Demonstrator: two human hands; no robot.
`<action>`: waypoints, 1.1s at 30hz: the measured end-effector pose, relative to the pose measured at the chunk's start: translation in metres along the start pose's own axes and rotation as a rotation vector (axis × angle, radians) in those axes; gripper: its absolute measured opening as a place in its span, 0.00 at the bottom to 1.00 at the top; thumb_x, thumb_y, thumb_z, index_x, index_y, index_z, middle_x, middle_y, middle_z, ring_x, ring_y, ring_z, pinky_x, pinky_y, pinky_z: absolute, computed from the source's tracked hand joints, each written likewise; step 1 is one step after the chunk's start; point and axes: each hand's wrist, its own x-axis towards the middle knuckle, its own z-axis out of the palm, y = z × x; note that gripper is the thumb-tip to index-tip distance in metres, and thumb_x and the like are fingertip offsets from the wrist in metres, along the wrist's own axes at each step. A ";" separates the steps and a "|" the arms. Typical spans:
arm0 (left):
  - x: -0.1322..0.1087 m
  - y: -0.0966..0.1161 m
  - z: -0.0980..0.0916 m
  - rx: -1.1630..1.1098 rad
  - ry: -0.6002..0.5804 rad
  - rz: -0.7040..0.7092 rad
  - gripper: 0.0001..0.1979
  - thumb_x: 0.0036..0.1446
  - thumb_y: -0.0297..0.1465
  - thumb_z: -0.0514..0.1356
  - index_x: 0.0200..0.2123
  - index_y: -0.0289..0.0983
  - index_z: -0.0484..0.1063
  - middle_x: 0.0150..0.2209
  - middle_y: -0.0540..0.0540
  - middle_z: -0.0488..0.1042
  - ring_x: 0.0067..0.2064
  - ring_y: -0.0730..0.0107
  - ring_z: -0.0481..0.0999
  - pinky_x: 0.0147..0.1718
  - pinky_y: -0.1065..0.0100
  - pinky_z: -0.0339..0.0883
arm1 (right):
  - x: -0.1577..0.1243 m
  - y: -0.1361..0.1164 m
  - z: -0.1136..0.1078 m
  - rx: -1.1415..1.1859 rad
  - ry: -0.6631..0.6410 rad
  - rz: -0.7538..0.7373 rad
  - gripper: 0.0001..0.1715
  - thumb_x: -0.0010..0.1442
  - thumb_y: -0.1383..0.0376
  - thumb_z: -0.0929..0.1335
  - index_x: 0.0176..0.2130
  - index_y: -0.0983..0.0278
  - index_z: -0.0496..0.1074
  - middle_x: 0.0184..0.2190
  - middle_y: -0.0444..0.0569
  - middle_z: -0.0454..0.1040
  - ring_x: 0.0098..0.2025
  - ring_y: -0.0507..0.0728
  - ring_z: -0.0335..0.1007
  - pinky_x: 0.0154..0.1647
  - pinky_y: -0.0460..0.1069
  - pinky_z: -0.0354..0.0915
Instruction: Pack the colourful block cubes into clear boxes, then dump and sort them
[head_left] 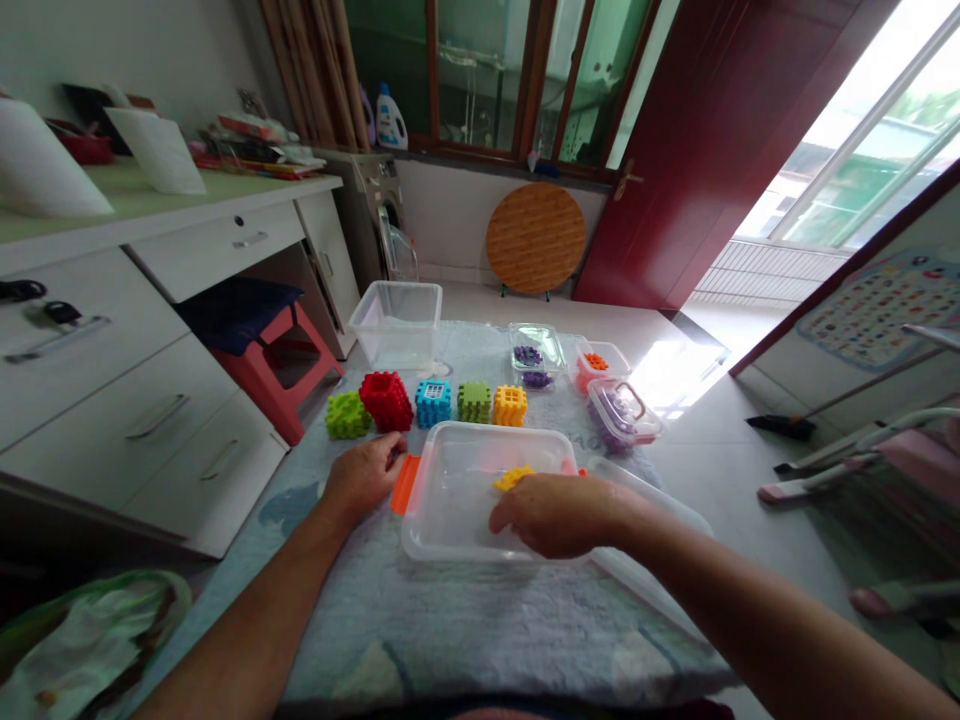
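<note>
A clear plastic storage box (457,550) with an orange latch (406,486) stands in front of me. My right hand (551,512) reaches over it with its fingers bent downward. A yellow notched building block piece (514,478) shows at the far side of those fingers, which look closed on it; the contact is partly hidden. My left hand (366,478) rests on the cloth just left of the latch, fingers curled, and what they may hold is hidden. Behind the box stand block cubes: green (348,416), red (387,402), blue (433,404), olive green (474,403) and yellow (510,406).
An open clear bin (396,345) stands at the back left of the cloth (420,640). Small containers with purple pieces (527,356), orange pieces (596,361) and a lidded purple-filled box (622,412) are at the right. A clear lid (660,585) lies under my right forearm.
</note>
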 end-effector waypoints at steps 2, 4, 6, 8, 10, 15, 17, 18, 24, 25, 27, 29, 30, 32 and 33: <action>0.000 -0.001 0.000 -0.005 0.003 0.006 0.11 0.57 0.37 0.52 0.37 0.41 0.71 0.33 0.47 0.79 0.34 0.64 0.76 0.28 0.69 0.57 | 0.004 -0.005 0.003 0.013 -0.057 -0.001 0.27 0.58 0.77 0.62 0.54 0.65 0.73 0.49 0.55 0.78 0.49 0.58 0.75 0.50 0.51 0.67; 0.000 -0.001 0.000 -0.005 0.003 0.005 0.11 0.56 0.37 0.53 0.38 0.41 0.71 0.33 0.47 0.79 0.34 0.64 0.76 0.28 0.69 0.57 | 0.007 -0.005 0.005 0.026 -0.055 0.011 0.27 0.58 0.76 0.62 0.55 0.65 0.72 0.50 0.55 0.77 0.51 0.58 0.74 0.51 0.51 0.67; 0.000 0.000 0.000 0.002 0.002 -0.001 0.11 0.56 0.37 0.53 0.38 0.41 0.71 0.33 0.47 0.79 0.34 0.64 0.76 0.28 0.69 0.57 | 0.010 -0.001 0.006 0.029 -0.024 0.034 0.26 0.59 0.75 0.62 0.55 0.65 0.72 0.51 0.55 0.76 0.52 0.57 0.73 0.51 0.51 0.67; -0.001 0.000 0.000 0.012 0.002 -0.006 0.11 0.57 0.37 0.53 0.38 0.41 0.71 0.33 0.47 0.79 0.34 0.64 0.76 0.28 0.69 0.57 | 0.012 0.003 0.008 0.017 -0.004 0.057 0.24 0.60 0.74 0.62 0.54 0.65 0.72 0.51 0.55 0.77 0.51 0.57 0.74 0.50 0.51 0.68; -0.001 0.000 0.000 0.017 0.000 -0.008 0.11 0.57 0.37 0.52 0.38 0.41 0.71 0.32 0.48 0.78 0.34 0.64 0.76 0.28 0.69 0.56 | 0.015 0.006 0.009 -0.001 0.003 0.082 0.21 0.61 0.72 0.62 0.51 0.67 0.73 0.49 0.57 0.77 0.49 0.58 0.75 0.49 0.52 0.69; -0.001 0.000 0.001 0.020 0.000 0.001 0.11 0.57 0.37 0.52 0.38 0.40 0.71 0.31 0.47 0.78 0.33 0.64 0.76 0.28 0.69 0.56 | 0.022 0.007 0.011 -0.020 0.009 0.182 0.19 0.60 0.73 0.62 0.49 0.71 0.74 0.46 0.61 0.78 0.46 0.61 0.76 0.44 0.53 0.70; -0.001 0.001 0.000 0.021 0.000 0.001 0.11 0.58 0.36 0.52 0.38 0.40 0.71 0.31 0.47 0.78 0.32 0.64 0.76 0.28 0.69 0.56 | 0.023 0.007 0.011 -0.032 0.008 0.211 0.19 0.59 0.73 0.63 0.49 0.72 0.74 0.46 0.62 0.78 0.47 0.61 0.76 0.44 0.52 0.70; -0.001 0.001 0.000 0.022 -0.002 -0.001 0.11 0.58 0.36 0.51 0.38 0.40 0.71 0.30 0.47 0.78 0.32 0.64 0.76 0.27 0.69 0.56 | 0.022 0.008 0.009 -0.035 0.007 0.207 0.19 0.59 0.73 0.63 0.49 0.72 0.74 0.46 0.62 0.78 0.47 0.61 0.76 0.46 0.53 0.70; 0.000 0.002 -0.001 0.033 -0.006 -0.004 0.11 0.57 0.35 0.52 0.38 0.41 0.72 0.30 0.48 0.78 0.33 0.64 0.76 0.28 0.69 0.57 | -0.001 0.018 -0.011 0.120 0.170 0.113 0.25 0.60 0.75 0.63 0.56 0.67 0.70 0.54 0.55 0.74 0.53 0.57 0.71 0.52 0.49 0.66; 0.000 0.002 -0.001 0.034 -0.004 -0.003 0.11 0.57 0.35 0.51 0.38 0.41 0.72 0.30 0.48 0.77 0.33 0.64 0.76 0.28 0.69 0.56 | -0.006 0.020 -0.015 0.170 0.204 0.109 0.25 0.60 0.76 0.62 0.55 0.67 0.71 0.53 0.54 0.75 0.51 0.54 0.73 0.49 0.47 0.67; 0.000 0.002 -0.001 0.035 -0.002 -0.004 0.11 0.57 0.35 0.51 0.38 0.40 0.72 0.29 0.48 0.77 0.33 0.64 0.76 0.28 0.69 0.56 | -0.014 0.023 -0.022 0.266 0.271 0.112 0.24 0.60 0.78 0.60 0.52 0.67 0.72 0.49 0.52 0.78 0.43 0.51 0.75 0.42 0.44 0.67; 0.000 0.002 -0.001 0.034 -0.003 -0.007 0.11 0.57 0.35 0.51 0.38 0.40 0.72 0.29 0.48 0.77 0.32 0.64 0.75 0.28 0.69 0.56 | -0.018 0.023 -0.026 0.309 0.321 0.146 0.23 0.59 0.79 0.59 0.50 0.68 0.73 0.45 0.52 0.79 0.39 0.49 0.75 0.38 0.42 0.67; -0.001 0.002 -0.001 0.034 -0.003 -0.008 0.11 0.57 0.36 0.51 0.38 0.40 0.72 0.29 0.48 0.76 0.32 0.64 0.75 0.28 0.69 0.56 | -0.018 0.022 -0.027 0.298 0.324 0.168 0.23 0.59 0.79 0.60 0.48 0.68 0.74 0.44 0.52 0.79 0.39 0.49 0.75 0.38 0.43 0.66; -0.001 0.003 -0.001 0.033 -0.003 -0.009 0.11 0.57 0.36 0.51 0.38 0.40 0.72 0.29 0.48 0.76 0.32 0.64 0.75 0.27 0.69 0.56 | -0.015 0.017 -0.024 0.222 0.273 0.181 0.21 0.58 0.78 0.61 0.46 0.67 0.75 0.43 0.52 0.79 0.41 0.52 0.74 0.40 0.45 0.66; -0.001 0.003 -0.001 0.033 -0.002 -0.010 0.12 0.57 0.36 0.51 0.38 0.40 0.72 0.29 0.48 0.76 0.32 0.64 0.75 0.27 0.69 0.56 | -0.012 0.014 -0.021 0.172 0.218 0.165 0.20 0.58 0.77 0.62 0.46 0.66 0.76 0.43 0.51 0.79 0.42 0.53 0.74 0.41 0.46 0.66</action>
